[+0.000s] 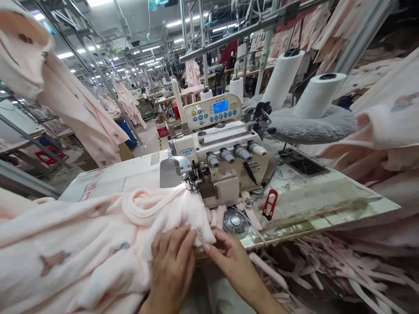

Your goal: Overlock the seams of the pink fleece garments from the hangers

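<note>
A pale pink plush garment [98, 226] with small animal prints spreads over the left of the machine table, and its edge runs up under the presser foot [193, 185] of a white overlock sewing machine [222, 161]. My left hand [173, 257] lies on the cloth near its front edge, fingers extended and the palm hidden. Just right of it, my right hand [232, 257] pinches the garment's corner between thumb and index finger. Both hands are in front of the needle area, some way from it.
Red thread snips [270, 204] and pink scraps [250, 211] lie right of the machine. White thread cones [283, 78] stand behind, with a grey fluffy roll [310, 124] beneath one. Cut strips [330, 266] hang below the table's right edge. Pink garments [75, 100] hang at left.
</note>
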{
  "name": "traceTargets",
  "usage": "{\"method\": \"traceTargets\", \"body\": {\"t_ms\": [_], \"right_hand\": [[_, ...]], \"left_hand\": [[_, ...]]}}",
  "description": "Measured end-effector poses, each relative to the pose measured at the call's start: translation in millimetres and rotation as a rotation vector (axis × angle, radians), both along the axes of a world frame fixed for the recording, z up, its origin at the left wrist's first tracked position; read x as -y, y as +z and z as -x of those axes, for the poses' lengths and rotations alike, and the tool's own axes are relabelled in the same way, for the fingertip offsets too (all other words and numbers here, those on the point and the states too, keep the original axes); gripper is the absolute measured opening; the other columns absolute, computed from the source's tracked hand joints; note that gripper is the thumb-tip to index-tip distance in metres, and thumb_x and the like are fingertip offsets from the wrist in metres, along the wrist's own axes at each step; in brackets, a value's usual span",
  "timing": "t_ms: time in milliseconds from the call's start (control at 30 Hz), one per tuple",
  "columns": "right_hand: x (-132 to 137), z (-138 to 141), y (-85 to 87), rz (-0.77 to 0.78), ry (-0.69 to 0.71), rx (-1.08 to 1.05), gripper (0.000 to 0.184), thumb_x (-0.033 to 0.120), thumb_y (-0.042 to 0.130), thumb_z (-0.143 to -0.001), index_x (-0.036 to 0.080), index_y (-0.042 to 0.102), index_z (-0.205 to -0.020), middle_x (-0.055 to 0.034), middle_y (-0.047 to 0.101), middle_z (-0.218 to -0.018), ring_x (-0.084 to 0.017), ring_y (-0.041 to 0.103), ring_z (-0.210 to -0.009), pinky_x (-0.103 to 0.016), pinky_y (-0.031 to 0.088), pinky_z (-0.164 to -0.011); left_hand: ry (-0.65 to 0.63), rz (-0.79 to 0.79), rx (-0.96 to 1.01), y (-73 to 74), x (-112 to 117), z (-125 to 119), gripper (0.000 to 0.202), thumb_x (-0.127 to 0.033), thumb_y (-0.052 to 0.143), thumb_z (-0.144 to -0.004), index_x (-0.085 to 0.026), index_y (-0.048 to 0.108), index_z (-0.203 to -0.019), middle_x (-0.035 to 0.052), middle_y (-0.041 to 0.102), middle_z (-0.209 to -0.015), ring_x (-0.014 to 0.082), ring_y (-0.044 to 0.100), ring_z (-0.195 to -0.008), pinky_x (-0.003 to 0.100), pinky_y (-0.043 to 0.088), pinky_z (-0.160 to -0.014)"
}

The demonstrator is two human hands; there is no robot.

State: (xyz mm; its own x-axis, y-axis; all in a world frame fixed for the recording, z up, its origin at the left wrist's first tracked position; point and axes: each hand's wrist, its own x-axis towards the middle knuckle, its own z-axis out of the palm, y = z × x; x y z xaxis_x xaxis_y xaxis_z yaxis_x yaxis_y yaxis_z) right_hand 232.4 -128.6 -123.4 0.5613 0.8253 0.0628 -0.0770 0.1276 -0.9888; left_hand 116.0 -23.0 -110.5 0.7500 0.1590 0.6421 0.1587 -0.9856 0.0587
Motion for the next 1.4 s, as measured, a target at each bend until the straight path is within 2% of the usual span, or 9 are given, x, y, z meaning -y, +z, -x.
{"method": "traceTargets", "body": {"t_ms": [167,433,567,633,700,800,933,1133,1400], "right_hand": [[5,2,1.2,0.066,-0.094,0.121,0.02,0.035,0.057,-0.077,0.017,0.062,-0.07,-0.0003,0.054,-0.07,-0.017,0.047,-0.069,-0.025,0.038,-0.064],[10,7,8.1,0.041,0.056,-0.17,0.039,0.053,0.057,-0.076,0.016,0.062,-0.065,0.0049,0.038,-0.05,-0.008,0.027,-0.044,-0.021,0.024,-0.042],[15,-1,6.7,-0.001,-0.105,0.304,0.022,0.033,0.051,-0.085,0.018,0.067,-0.088,-0.001,0.053,-0.067,-0.014,0.049,-0.059,-0.024,0.04,-0.055],[15,-8,6.9,-0.066,-0.292,0.691,0.029,0.018,0.05,-0.084,0.02,0.059,-0.111,-0.0074,0.058,-0.095,-0.018,0.055,-0.083,-0.029,0.045,-0.072],[12,-15,8.0,-0.167,-0.383,0.987,0.035,0.008,0.047,-0.082,0.02,0.055,-0.114,-0.0098,0.054,-0.109,-0.02,0.053,-0.094,-0.033,0.044,-0.08],[5,-21,9.6,-0.316,-0.355,1.132,0.025,0.0,0.043,-0.081,0.018,0.057,-0.091,-0.0061,0.059,-0.091,-0.018,0.054,-0.084,-0.033,0.044,-0.073],[0,-24,8.7,-0.346,-0.381,1.149,0.023,-0.002,0.044,-0.081,0.016,0.055,-0.088,-0.0053,0.06,-0.084,-0.017,0.054,-0.081,-0.033,0.042,-0.071],[-5,-34,9.5,-0.323,-0.406,1.193,0.018,0.002,0.049,-0.084,0.016,0.057,-0.091,-0.0057,0.061,-0.086,-0.019,0.052,-0.083,-0.034,0.041,-0.072],[-27,-48,16.7,-0.279,-0.487,1.203,0.018,0.006,0.049,-0.086,0.016,0.06,-0.096,-0.0079,0.059,-0.09,-0.021,0.05,-0.086,-0.035,0.04,-0.071]], "left_hand": [[-0.044,0.096,0.152,5.8,1,-8,0.021,-0.007,0.048,-0.082,-0.021,0.058,-0.094,0.0023,0.065,-0.08,0.0167,0.054,-0.079,0.035,0.035,-0.076],[-0.092,-0.029,0.214,11.1,16,-6,0.025,-0.009,0.055,-0.079,-0.019,0.061,-0.101,0.0053,0.063,-0.076,0.0182,0.053,-0.077,0.034,0.036,-0.073],[-0.122,-0.053,0.221,12.9,12,-5,0.019,-0.006,0.056,-0.078,-0.015,0.06,-0.095,0.0047,0.063,-0.073,0.0173,0.051,-0.076,0.034,0.034,-0.073],[-0.136,-0.052,0.236,17.9,13,-7,0.016,-0.005,0.055,-0.078,-0.014,0.059,-0.091,0.0034,0.061,-0.07,0.0159,0.05,-0.073,0.033,0.034,-0.072],[-0.177,-0.009,0.216,27.4,13,-11,0.012,-0.006,0.051,-0.08,-0.016,0.057,-0.084,0.0017,0.059,-0.067,0.0149,0.048,-0.069,0.031,0.033,-0.07],[-0.144,0.176,0.067,47.3,-4,-24,0.01,-0.015,0.047,-0.084,-0.019,0.054,-0.08,0.0015,0.057,-0.073,0.0164,0.048,-0.074,0.031,0.034,-0.071],[0.172,0.3,-0.111,63.5,-48,-53,0.017,-0.028,0.047,-0.084,-0.02,0.053,-0.097,0.0077,0.056,-0.109,0.0246,0.045,-0.103,0.041,0.032,-0.088],[0.257,0.397,-0.255,54.6,-87,-77,0.009,-0.025,0.05,-0.082,-0.02,0.051,-0.09,0.0041,0.056,-0.113,0.0219,0.046,-0.107,0.041,0.031,-0.093],[0.309,0.33,-0.256,52.2,-117,-96,0.007,-0.026,0.05,-0.082,-0.02,0.052,-0.086,0.0059,0.053,-0.12,0.0233,0.043,-0.113,0.04,0.032,-0.094]]}}
